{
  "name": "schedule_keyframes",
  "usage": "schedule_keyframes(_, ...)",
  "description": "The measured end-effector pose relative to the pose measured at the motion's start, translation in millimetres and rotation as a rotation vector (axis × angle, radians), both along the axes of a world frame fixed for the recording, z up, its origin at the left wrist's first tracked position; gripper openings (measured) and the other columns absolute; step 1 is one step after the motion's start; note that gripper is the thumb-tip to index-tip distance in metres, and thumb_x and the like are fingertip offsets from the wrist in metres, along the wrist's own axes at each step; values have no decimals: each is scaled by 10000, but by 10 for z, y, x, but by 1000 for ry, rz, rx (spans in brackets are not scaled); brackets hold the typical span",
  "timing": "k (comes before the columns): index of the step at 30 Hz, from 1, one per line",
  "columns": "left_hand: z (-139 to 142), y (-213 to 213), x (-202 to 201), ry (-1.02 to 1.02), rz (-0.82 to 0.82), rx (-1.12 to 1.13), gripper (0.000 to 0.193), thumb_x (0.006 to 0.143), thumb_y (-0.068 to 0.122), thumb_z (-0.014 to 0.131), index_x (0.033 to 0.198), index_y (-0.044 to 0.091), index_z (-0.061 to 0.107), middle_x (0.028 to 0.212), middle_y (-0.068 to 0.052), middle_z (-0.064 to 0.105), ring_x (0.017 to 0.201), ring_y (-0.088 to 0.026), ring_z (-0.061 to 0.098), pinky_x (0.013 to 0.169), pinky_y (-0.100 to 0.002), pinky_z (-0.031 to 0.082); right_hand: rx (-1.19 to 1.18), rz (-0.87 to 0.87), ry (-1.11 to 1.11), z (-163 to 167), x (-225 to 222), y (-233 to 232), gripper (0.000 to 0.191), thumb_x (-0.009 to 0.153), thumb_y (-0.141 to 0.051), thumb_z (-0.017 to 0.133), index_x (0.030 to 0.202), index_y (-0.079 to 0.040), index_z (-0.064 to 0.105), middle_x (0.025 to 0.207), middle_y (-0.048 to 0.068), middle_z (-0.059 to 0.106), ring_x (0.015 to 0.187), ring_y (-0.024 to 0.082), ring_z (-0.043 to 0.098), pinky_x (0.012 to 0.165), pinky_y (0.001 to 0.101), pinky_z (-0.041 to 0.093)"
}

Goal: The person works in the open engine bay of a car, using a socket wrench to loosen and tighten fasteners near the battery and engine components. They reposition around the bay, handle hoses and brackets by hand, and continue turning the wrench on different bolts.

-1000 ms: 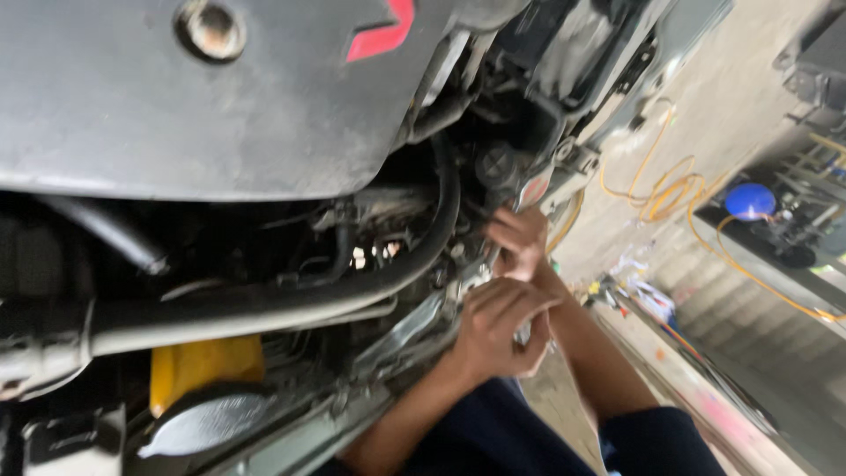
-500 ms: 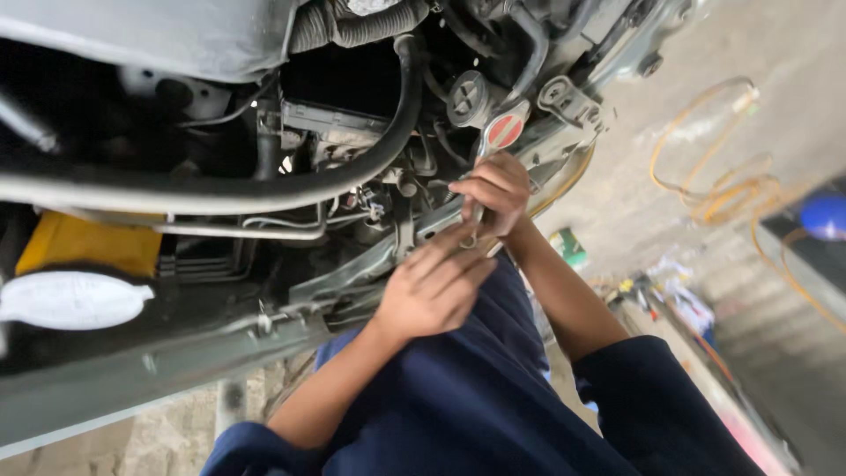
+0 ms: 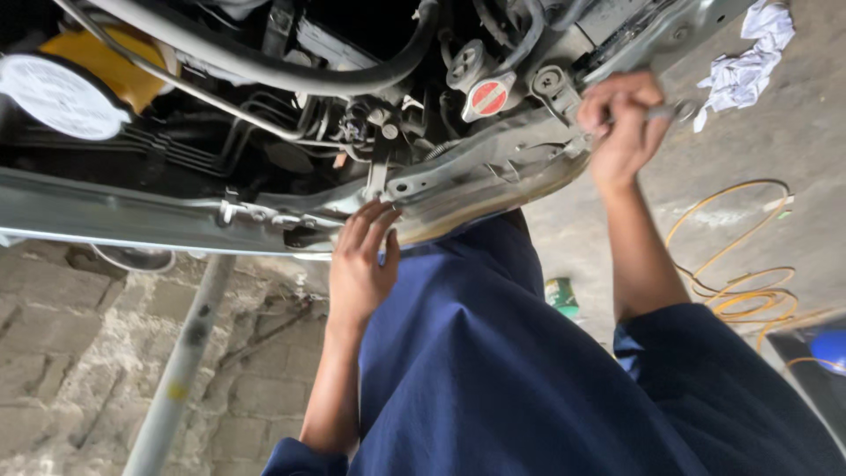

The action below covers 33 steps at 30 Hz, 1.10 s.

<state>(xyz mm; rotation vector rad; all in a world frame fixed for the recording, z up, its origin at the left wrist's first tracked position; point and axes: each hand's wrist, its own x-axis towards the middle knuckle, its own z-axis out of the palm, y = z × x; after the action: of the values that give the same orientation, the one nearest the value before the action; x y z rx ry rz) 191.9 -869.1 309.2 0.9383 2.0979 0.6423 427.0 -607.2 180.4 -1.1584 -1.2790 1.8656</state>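
Right hand (image 3: 621,123) squeezed tight on small metal tool (image 3: 663,112), left hand (image 3: 361,264) spread flat on car frame (image 3: 476,181); could slip off.

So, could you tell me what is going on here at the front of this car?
A person in dark blue workwear leans over an open engine bay. Their right hand grips a metal tool at the silver front crossbar, near a red-capped filler. The left hand rests with its fingers on the lower edge of the same crossbar. A yellow tank with a white cap sits farther along the bay. A yellow hose and a crumpled rag lie on the concrete floor.
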Motion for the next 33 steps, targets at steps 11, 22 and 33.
schedule_keyframes(11,122,-28,86,19,84,-179,317,931,59,667,1247,32,676,1269,-140,690,1188,-350,642,1017,-447,506,561,660,-450,356,-485,342,158,1032,63,592,1073,5,733,853,75,647,622,168,491,576,317,366)
schedule_keyframes(22,66,340,103,26,53,-211,346,920,160,672,1255,73,668,1218,-103,697,1120,-310,656,975,-434,500,1222,733,-491,390,-886,776,273,962,11,711,1187,-123,786,874,34,644,820,289,545,834,439,406)
schedule_keyframes(33,172,406,-280,121,183,-231,284,921,158,692,1192,74,685,1063,-114,703,984,-330,679,869,-441,532,1277,674,-418,-70,-699,868,405,884,65,661,1243,-85,773,739,46,526,700,288,503,724,448,396)
